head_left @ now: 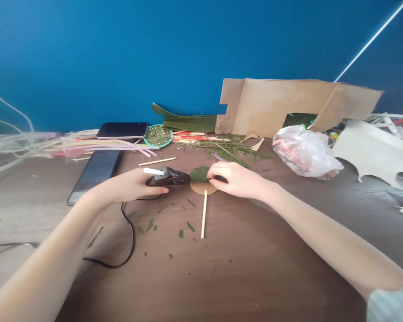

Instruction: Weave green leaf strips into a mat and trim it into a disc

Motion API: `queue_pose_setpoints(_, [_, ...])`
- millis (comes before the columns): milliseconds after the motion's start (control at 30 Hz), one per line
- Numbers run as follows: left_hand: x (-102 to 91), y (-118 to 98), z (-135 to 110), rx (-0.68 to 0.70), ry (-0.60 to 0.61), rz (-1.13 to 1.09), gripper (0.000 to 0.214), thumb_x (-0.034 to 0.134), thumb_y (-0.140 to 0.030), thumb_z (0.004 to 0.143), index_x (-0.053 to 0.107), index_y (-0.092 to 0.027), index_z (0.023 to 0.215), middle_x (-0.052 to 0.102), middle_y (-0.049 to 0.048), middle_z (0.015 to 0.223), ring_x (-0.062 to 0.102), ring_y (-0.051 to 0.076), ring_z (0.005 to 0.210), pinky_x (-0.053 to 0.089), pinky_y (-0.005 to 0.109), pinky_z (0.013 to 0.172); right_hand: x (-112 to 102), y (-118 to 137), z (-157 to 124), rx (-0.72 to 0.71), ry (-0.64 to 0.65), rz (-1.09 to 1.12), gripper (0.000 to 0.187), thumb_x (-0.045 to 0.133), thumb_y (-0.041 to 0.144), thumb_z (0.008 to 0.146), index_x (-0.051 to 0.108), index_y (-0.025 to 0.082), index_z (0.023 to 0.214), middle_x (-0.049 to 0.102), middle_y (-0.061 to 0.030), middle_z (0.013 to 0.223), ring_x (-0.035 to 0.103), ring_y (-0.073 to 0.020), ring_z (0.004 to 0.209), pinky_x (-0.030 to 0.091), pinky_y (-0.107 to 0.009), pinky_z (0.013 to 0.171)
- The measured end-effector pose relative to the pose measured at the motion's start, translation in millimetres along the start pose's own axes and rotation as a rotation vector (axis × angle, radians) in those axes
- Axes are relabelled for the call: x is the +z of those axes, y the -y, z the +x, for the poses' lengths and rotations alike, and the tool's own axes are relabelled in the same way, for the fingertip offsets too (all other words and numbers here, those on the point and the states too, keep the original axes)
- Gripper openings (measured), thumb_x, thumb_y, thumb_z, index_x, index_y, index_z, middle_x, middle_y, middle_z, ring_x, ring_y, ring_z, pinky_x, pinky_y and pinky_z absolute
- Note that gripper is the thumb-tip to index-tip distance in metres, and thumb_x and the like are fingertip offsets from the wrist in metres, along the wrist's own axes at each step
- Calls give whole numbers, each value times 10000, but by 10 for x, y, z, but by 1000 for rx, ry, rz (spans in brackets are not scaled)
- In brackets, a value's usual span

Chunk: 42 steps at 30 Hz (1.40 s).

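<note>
My left hand (134,184) is closed around a black glue gun (168,177) with a white glue stick poking out of its back, nozzle aimed right. The nozzle meets a round cardboard disc (204,188) partly covered with a woven green leaf mat (199,173). My right hand (233,179) pinches the right edge of that green mat, pressing it on the disc. A thin wooden stick (204,214) runs from the disc toward me across the brown table (242,268).
The gun's black cord (127,241) loops on the table by my left arm. Behind lie a phone (122,130), a dark tablet (96,174), a green woven disc (158,135), leaf strips (228,150), cut cardboard (289,105), a plastic bag (304,152), white card (376,152).
</note>
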State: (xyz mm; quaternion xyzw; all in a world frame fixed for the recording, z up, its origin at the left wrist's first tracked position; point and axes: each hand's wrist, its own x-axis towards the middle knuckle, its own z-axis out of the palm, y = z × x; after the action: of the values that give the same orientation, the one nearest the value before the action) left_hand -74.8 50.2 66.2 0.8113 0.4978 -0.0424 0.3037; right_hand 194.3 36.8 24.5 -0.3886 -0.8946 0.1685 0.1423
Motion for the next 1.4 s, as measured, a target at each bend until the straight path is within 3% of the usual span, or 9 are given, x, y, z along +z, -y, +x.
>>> queue_pose_setpoints(233, [30, 127, 38, 47, 10, -25, 419, 518, -503, 767, 627, -236, 1070, 682, -8, 1036, 602, 227, 957, 454, 280, 853, -2, -4, 2, 0, 4, 1, 156, 429, 174, 871, 544, 165, 766, 590, -52, 823, 517, -161, 766, 400, -300, 714])
queue_pose_setpoints(467, [-22, 103, -5, 74, 46, -38, 380, 538, -453, 782, 632, -201, 1051, 696, -3, 951, 594, 216, 941, 444, 292, 850, 1, 3, -7, -1, -1, 1, 154, 426, 172, 871, 541, 161, 769, 588, -53, 826, 520, -160, 772, 403, -298, 716])
queue_pose_setpoints(633, [-108, 188, -98, -81, -94, -43, 504, 547, -540, 776, 575, -227, 1169, 623, 16, 1193, 539, 261, 1075, 376, 401, 953, -1, 3, -11, 11, 4, 7, 148, 429, 171, 865, 548, 163, 777, 587, -51, 824, 518, -157, 764, 403, -294, 708])
queue_pose_setpoints(700, [-121, 228, -89, -19, -154, -25, 532, 549, -526, 777, 532, -229, 1218, 566, 32, 1274, 497, 266, 1136, 340, 408, 988, -2, -2, -9, 12, 1, 8, 146, 430, 171, 863, 548, 162, 778, 590, -53, 829, 520, -159, 771, 403, -297, 713])
queue_pose_setpoints(767, [-108, 246, -48, 9, -299, 25, 546, 540, -480, 786, 468, -219, 1260, 519, 57, 1319, 479, 264, 1151, 333, 407, 985, -1, -8, -7, 11, -1, 15, 145, 431, 174, 862, 548, 162, 777, 593, -56, 839, 523, -162, 780, 404, -301, 720])
queue_pose_setpoints(933, [21, 245, 115, 19, -240, 101, 344, 501, -356, 731, 501, -202, 1039, 617, 44, 1000, 578, 225, 854, 436, 326, 749, 0, -10, -6, -1, 3, 29, 137, 447, 184, 857, 540, 167, 759, 582, -51, 827, 515, -159, 766, 402, -296, 705])
queue_pose_setpoints(1133, [176, 260, 232, 49, -329, 138, 355, 451, -340, 696, 464, -198, 1021, 541, 68, 1061, 559, 243, 940, 424, 363, 826, 6, -17, -12, -6, 5, 33, 137, 448, 187, 858, 538, 164, 758, 577, -52, 830, 514, -158, 764, 401, -299, 710])
queue_pose_setpoints(1400, [310, 189, 293, 8, -404, 276, 371, 402, -378, 786, 440, -192, 1105, 513, 105, 1130, 524, 285, 1062, 412, 447, 917, 3, -17, -6, -1, 6, 45, 131, 454, 185, 852, 543, 166, 757, 588, -55, 848, 525, -160, 778, 408, -307, 725])
